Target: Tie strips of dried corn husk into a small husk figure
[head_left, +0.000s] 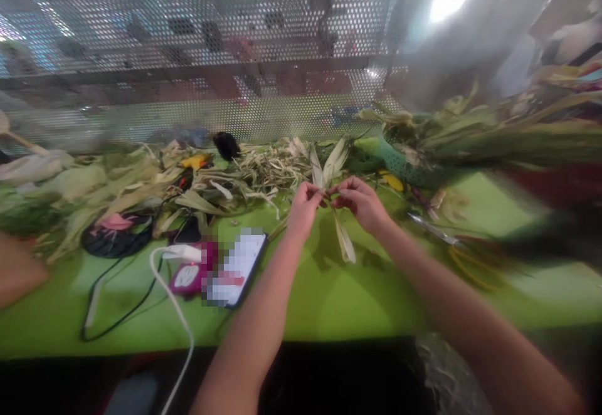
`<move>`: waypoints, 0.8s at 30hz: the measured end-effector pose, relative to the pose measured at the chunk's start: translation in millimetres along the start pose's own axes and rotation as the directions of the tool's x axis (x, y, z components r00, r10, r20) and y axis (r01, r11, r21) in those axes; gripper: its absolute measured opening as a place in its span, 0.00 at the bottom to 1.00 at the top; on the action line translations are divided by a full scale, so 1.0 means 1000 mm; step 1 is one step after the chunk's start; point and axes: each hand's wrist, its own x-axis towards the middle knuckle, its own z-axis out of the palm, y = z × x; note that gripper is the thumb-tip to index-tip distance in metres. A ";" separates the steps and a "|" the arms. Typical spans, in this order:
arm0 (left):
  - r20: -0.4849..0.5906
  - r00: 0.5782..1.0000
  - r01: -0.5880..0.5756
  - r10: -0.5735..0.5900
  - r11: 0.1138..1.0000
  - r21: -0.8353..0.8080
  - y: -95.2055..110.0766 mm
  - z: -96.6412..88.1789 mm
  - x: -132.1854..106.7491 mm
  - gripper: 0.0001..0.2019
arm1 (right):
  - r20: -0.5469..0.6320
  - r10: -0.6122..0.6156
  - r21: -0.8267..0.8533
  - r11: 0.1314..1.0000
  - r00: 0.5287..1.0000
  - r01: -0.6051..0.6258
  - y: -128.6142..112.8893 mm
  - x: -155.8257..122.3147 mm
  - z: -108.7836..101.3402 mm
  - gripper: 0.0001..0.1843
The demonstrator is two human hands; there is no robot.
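Observation:
In the head view, my left hand (305, 205) and my right hand (360, 202) meet above the green tabletop. Both pinch pale green strips of leaf that look like corn husk (335, 161). Two broad pieces fan upward from the fingers, and a narrower strip (345, 242) hangs below toward the table. Where the strips cross, my fingertips hide how they are joined. Behind my hands lies a heap of shredded husk (277, 167).
A phone (247, 255) and a magenta box with a white cable (185, 277) lie left of my left forearm. Scissors (435, 229) lie to the right. A green basket (404, 158) holds long husks. Perforated metal (263, 26) stands behind. Another person's arm (19, 271) shows at left.

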 end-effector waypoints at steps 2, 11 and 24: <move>-0.007 1.000 -0.005 0.005 1.000 0.005 0.000 0.000 0.001 0.10 | -0.003 0.017 0.064 0.998 1.000 -0.017 0.005 0.002 -0.001 0.08; 0.048 0.997 -0.063 0.061 0.996 0.056 -0.001 -0.007 0.007 0.08 | -0.026 0.066 -0.039 0.997 0.997 -0.067 -0.004 0.006 -0.009 0.08; 0.107 0.992 -0.079 0.061 0.982 0.172 -0.012 -0.006 0.008 0.12 | -0.054 0.264 -0.145 0.952 0.963 -0.269 -0.002 0.005 -0.006 0.10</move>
